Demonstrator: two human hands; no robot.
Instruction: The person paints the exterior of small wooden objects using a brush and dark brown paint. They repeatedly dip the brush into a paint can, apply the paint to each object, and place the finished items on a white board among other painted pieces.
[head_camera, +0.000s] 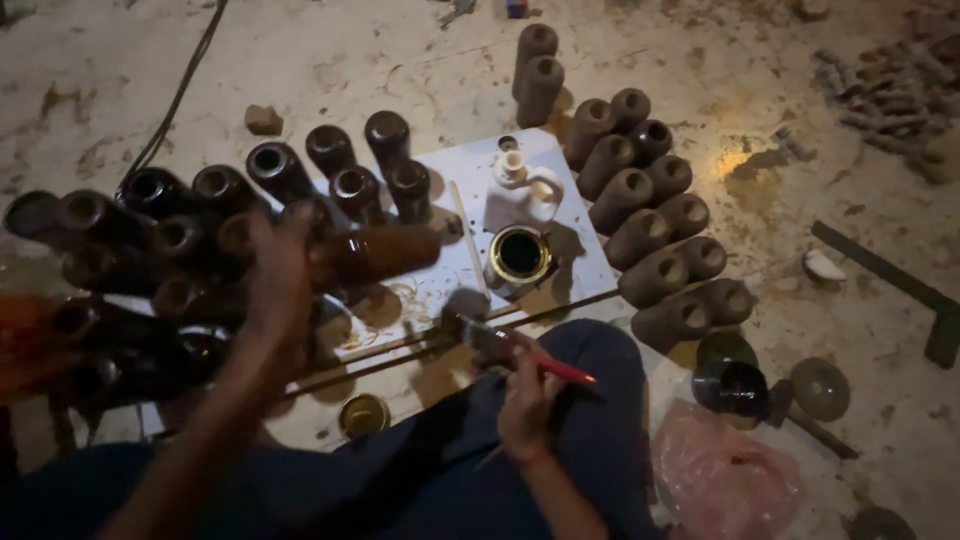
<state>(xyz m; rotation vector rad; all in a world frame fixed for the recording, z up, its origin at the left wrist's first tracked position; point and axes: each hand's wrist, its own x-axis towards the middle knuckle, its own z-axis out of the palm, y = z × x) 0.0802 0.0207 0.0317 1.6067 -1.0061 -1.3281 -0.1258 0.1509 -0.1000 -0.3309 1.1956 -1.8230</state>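
Glossy dark-coated cylinders (330, 150) beside matt, rough brown clay ones (650, 230); a shiny metal tin (520, 255).

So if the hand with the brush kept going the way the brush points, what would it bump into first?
The right hand aims its brush up and left, toward the glossy brown piece that the left hand holds. It would probably meet that first, though depth is hard to judge.

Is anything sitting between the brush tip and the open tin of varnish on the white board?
Nothing visible blocks it. The brush in the right hand points toward the open tin, with only bare white board between. A thin stick lies just left of the tin, off that line.
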